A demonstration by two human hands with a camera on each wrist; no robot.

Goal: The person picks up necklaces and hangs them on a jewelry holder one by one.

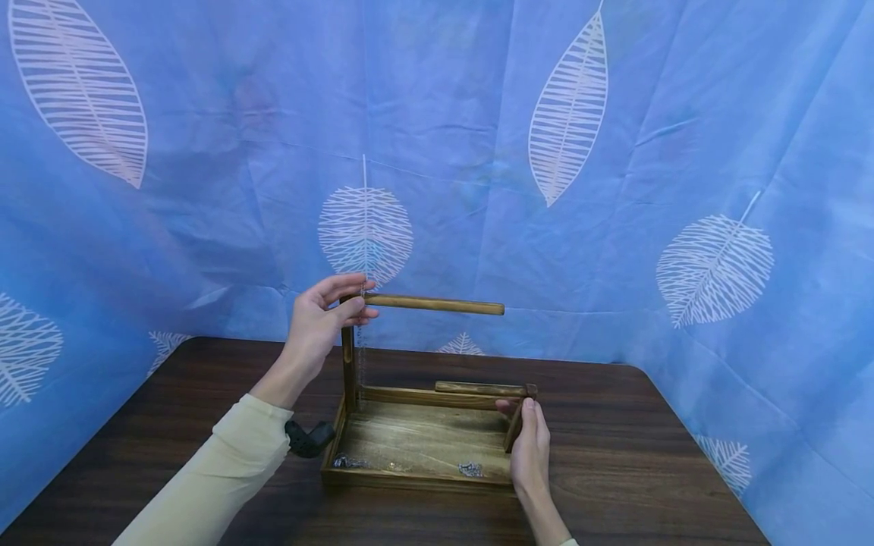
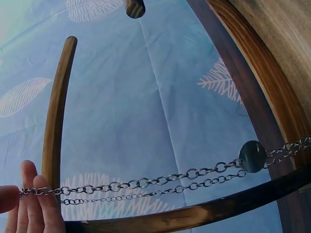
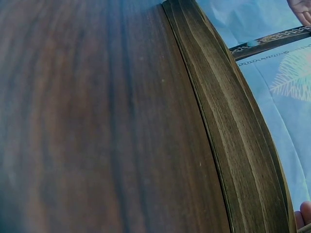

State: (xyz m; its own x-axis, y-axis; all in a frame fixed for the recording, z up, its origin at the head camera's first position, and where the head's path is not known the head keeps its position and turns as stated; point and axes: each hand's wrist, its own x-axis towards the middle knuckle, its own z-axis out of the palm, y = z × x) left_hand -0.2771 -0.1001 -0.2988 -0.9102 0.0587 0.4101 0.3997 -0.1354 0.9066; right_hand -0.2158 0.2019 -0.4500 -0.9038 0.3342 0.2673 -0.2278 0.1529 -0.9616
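A wooden jewelry stand (image 1: 418, 479) has a tray base, a tall left post with a long bar (image 1: 437, 305), and a short right post with a lower bar (image 1: 478, 388). At the post end of the long bar, my left hand (image 1: 310, 326) pinches a silver chain necklace (image 2: 141, 183) between thumb and fingers. The necklace hangs down alongside the tall post, and a dark green round bead (image 2: 252, 156) shows low on it. My right hand (image 1: 531, 449) grips the short post at the tray's right side, fingertips showing past its left edge. Only its fingertips (image 3: 304, 213) enter the right wrist view.
Inside the tray lie a small silver chain pile (image 1: 470, 469) and more silver jewelry (image 1: 350, 461) in the front left corner. The stand rests on a dark wooden table (image 1: 628, 455). Behind it hangs a blue curtain (image 1: 464, 98) with white leaf prints.
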